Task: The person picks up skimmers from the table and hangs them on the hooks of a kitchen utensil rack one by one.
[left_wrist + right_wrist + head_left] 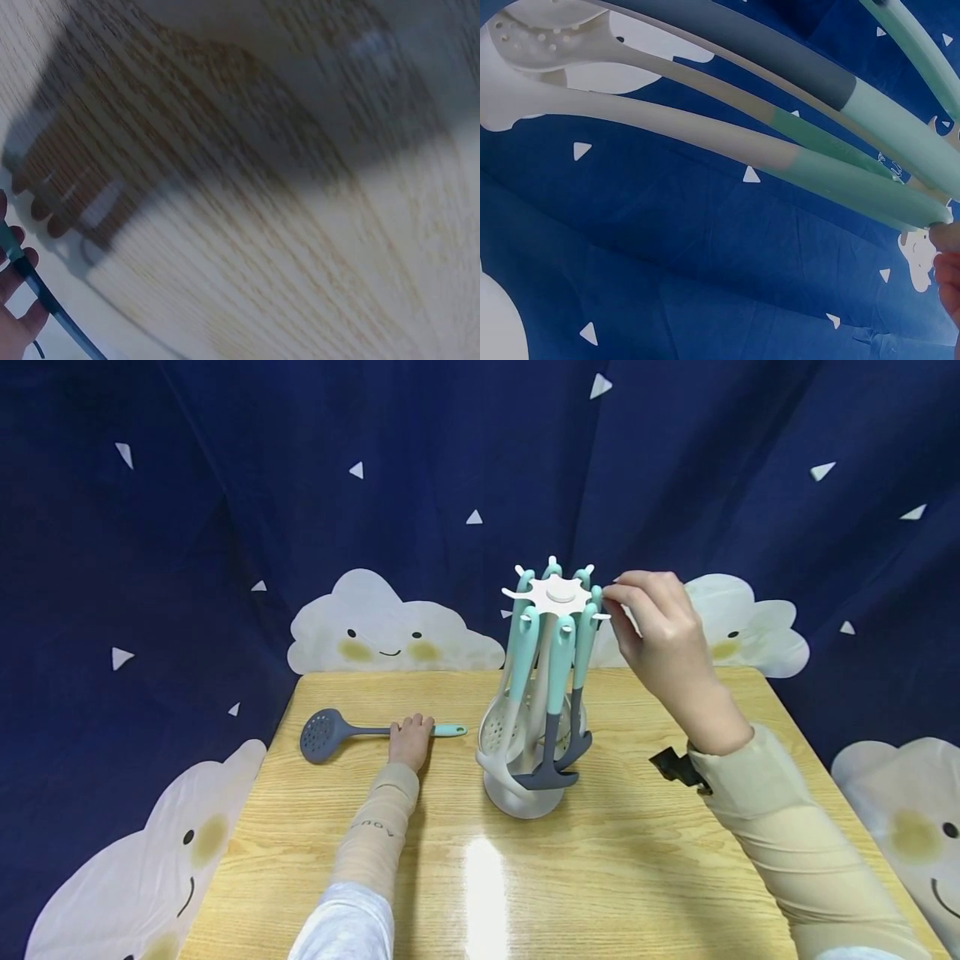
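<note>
A dark blue skimmer [321,735] with a perforated round head and a teal handle lies on the table at the left. My left hand [410,742] grips it where shaft meets handle; in the left wrist view, fingers curl around the handle [9,241]. Right of it stands a white utensil carousel [557,595], hung with several teal-handled utensils. My right hand [660,631] is raised at the right side of its top. Thumb and fingertips pinch the handle end of a beige-necked utensil [862,184], which reaches the carousel's hook level.
The wooden table [615,860] carries the carousel's round base [525,802] near its middle. Behind hangs a dark blue curtain [420,460] with white triangles and clouds. A black strap piece [677,768] juts from the right sleeve.
</note>
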`<act>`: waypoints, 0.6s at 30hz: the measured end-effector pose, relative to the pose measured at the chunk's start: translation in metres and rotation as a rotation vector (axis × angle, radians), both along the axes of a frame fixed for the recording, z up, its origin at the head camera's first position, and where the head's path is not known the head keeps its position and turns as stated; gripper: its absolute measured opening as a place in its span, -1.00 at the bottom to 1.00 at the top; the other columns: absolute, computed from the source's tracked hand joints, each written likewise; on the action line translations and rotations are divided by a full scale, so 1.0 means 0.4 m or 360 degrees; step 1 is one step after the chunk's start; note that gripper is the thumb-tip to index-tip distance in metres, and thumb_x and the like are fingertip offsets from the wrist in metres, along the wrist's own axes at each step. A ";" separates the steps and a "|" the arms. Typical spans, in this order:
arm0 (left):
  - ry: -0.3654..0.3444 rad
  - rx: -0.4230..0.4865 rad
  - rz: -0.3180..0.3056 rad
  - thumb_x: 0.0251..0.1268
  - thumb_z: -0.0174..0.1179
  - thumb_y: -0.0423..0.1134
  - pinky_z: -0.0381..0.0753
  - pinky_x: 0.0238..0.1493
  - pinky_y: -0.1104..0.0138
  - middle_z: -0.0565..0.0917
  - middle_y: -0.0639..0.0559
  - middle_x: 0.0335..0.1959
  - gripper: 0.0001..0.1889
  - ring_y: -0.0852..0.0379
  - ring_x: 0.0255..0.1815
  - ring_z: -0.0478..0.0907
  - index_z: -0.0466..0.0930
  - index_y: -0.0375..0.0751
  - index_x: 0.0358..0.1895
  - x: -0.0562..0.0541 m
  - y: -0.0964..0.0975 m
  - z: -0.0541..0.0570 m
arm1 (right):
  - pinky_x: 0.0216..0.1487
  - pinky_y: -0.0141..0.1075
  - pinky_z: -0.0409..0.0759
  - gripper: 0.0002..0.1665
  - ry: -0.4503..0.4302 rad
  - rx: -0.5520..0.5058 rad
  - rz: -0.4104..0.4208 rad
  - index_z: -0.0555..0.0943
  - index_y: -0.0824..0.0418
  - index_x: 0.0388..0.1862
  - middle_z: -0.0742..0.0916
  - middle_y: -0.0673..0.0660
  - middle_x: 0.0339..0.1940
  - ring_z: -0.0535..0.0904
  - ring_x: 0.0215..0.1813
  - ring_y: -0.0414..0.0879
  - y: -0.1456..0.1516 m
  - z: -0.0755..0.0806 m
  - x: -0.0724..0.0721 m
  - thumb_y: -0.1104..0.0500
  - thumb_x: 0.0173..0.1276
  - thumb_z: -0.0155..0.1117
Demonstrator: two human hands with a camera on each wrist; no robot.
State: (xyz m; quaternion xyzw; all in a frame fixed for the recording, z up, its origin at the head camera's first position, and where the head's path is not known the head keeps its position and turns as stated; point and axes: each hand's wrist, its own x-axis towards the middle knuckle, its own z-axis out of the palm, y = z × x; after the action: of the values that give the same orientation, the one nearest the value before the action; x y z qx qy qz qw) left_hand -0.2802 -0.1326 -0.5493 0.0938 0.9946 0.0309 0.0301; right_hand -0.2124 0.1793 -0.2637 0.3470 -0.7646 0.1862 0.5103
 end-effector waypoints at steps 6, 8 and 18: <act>0.0060 0.0003 -0.0017 0.25 -0.02 -0.52 0.26 0.15 -0.08 0.41 -0.17 0.14 -0.56 -0.16 0.15 0.34 0.36 -0.12 0.19 -0.003 -0.007 0.012 | -0.25 -0.12 0.43 -0.89 0.0001 0.0003 -0.0006 0.54 0.48 -0.34 0.60 0.31 -0.31 0.44 -0.29 0.18 0.001 0.000 0.001 0.53 0.12 0.18; 0.0090 0.0022 -0.0018 0.26 -0.03 -0.51 0.27 0.13 -0.08 0.42 -0.16 0.11 -0.58 -0.16 0.12 0.35 0.37 -0.12 0.17 -0.004 -0.010 0.018 | -0.26 -0.13 0.43 -0.89 -0.0001 0.0005 -0.0008 0.54 0.48 -0.33 0.60 0.31 -0.30 0.44 -0.28 0.18 0.001 0.000 0.001 0.53 0.12 0.18; 0.0311 0.0164 -0.0077 0.29 -0.02 -0.45 0.33 -0.11 0.02 0.48 -0.10 -0.17 -0.75 -0.08 -0.14 0.39 0.42 -0.12 -0.01 -0.017 -0.033 0.055 | -0.26 -0.11 0.43 -0.89 0.0005 0.0005 -0.0003 0.54 0.48 -0.33 0.60 0.31 -0.30 0.44 -0.29 0.18 -0.001 0.000 0.000 0.53 0.12 0.18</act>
State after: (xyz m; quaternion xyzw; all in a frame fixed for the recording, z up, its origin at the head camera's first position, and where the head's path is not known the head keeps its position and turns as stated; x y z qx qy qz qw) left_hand -0.2868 -0.1458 -0.5271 0.1220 0.9874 0.0719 -0.0710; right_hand -0.2125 0.1788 -0.2637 0.3472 -0.7644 0.1840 0.5112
